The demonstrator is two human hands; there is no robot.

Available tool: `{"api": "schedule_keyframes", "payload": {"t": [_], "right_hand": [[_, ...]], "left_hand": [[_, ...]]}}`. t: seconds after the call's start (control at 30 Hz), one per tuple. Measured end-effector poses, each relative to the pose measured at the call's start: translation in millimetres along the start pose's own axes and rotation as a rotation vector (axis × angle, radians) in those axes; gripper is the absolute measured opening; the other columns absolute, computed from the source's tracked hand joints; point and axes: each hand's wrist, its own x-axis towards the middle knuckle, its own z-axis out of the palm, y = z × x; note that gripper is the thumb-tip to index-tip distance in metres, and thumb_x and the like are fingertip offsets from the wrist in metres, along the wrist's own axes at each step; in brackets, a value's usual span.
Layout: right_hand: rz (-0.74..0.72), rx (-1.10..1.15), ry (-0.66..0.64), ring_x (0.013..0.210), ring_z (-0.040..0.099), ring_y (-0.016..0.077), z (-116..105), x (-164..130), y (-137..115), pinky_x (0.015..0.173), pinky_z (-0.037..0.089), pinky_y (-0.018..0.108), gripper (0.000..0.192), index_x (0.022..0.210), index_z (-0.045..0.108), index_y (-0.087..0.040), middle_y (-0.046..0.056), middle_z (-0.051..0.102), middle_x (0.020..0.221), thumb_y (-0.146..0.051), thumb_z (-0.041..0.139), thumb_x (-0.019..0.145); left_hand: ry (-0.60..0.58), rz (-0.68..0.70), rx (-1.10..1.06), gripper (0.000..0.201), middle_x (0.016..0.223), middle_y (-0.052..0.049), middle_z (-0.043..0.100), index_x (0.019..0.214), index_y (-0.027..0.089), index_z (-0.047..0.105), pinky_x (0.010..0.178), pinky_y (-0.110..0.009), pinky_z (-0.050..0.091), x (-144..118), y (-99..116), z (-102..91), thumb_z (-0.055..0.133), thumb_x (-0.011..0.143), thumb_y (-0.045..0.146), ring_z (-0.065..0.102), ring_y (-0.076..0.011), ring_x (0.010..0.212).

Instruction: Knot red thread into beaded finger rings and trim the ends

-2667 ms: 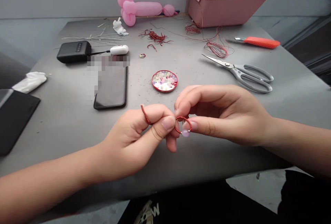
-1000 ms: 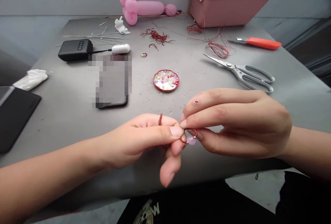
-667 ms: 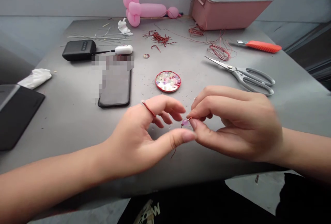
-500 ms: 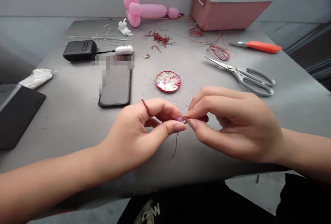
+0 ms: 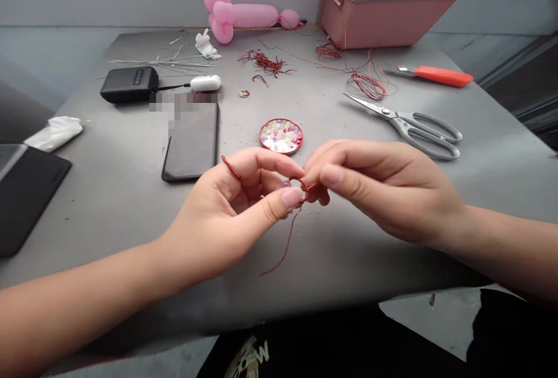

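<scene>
- The left hand [image 5: 235, 203] and the right hand [image 5: 383, 186] meet in the middle of the frame, fingertips touching.
- Both hands pinch a small red wire piece [image 5: 303, 185] between thumb and finger. A tiny pale bead [image 5: 286, 183] sits on it, by the left thumb.
- A loose red wire tail [image 5: 281, 250] hangs down below the fingertips.
- A red wire ring [image 5: 230, 167] sits on a left finger.
- Just above the hands, a round red lid of beads [image 5: 281, 135] lies on the grey tabletop [image 5: 108, 192].
- Grey scissors [image 5: 414, 128] lie to the upper right.
</scene>
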Motion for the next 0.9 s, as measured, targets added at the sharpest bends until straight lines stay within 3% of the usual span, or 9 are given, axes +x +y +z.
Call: {"api": "schedule_keyframes", "payload": {"t": [0.13, 0.33, 0.63, 0.77, 0.9], "right_hand": [[0.105, 0.064, 0.016, 0.070, 0.057, 0.0119, 0.8, -0.2, 0.2, 0.063, 0.050, 0.026, 0.029, 0.080, 0.069, -0.017, 0.003, 0.065, 0.075, -0.042, 0.062, 0.091], [0.249, 0.057, -0.007, 0.063, 0.053, 0.0103, 2.9, -0.8, -5.2, 0.056, 0.045, 0.023, 0.026, 0.076, 0.065, -0.016, 0.000, 0.059, 0.067, -0.040, 0.073, 0.082], [0.288, 0.071, -0.128, 0.064, 0.052, 0.0099, 2.1, 1.9, -0.3, 0.059, 0.045, 0.023, 0.031, 0.078, 0.061, -0.016, -0.001, 0.054, 0.066, -0.045, 0.066, 0.088], [0.212, -0.145, -0.096, 0.068, 0.057, 0.0130, -10.6, 3.9, -10.4, 0.061, 0.048, 0.026, 0.028, 0.080, 0.065, -0.018, 0.002, 0.061, 0.073, -0.045, 0.064, 0.089], [-0.007, -0.735, -0.017, 0.074, 0.062, 0.0160, -58.1, 4.3, -27.6, 0.060, 0.045, 0.030, 0.022, 0.092, 0.069, -0.023, 0.004, 0.069, 0.084, -0.040, 0.054, 0.093]], "left_hand": [[0.033, 0.003, 0.035, 0.009, 0.072, 0.002, 0.070, 0.085, 0.019, 0.067, 0.065, -0.020, 0.058, 0.9, -1.2, 0.1, 0.075, 0.080, 0.018, 0.070, -0.0115, 0.069], [-0.002, -0.031, -0.012, 0.012, 0.081, 0.000, 0.074, 0.083, 0.017, 0.065, 0.074, -0.024, 0.060, 1.3, -4.8, 0.0, 0.076, 0.080, 0.019, 0.073, -0.0144, 0.077], [-0.060, -0.037, -0.022, 0.013, 0.078, 0.002, 0.069, 0.081, 0.017, 0.061, 0.076, -0.023, 0.059, 2.3, -8.7, -0.9, 0.074, 0.080, 0.014, 0.071, -0.0118, 0.075], [0.013, -0.036, 0.006, 0.017, 0.077, 0.002, 0.065, 0.080, 0.016, 0.061, 0.069, -0.022, 0.056, 7.7, -5.4, 1.7, 0.078, 0.076, 0.017, 0.067, -0.0113, 0.073], [0.064, -0.022, -0.039, 0.024, 0.077, 0.001, 0.067, 0.077, 0.016, 0.060, 0.072, -0.025, 0.057, 14.0, 2.8, 2.5, 0.082, 0.072, 0.022, 0.068, -0.0128, 0.075]]}}
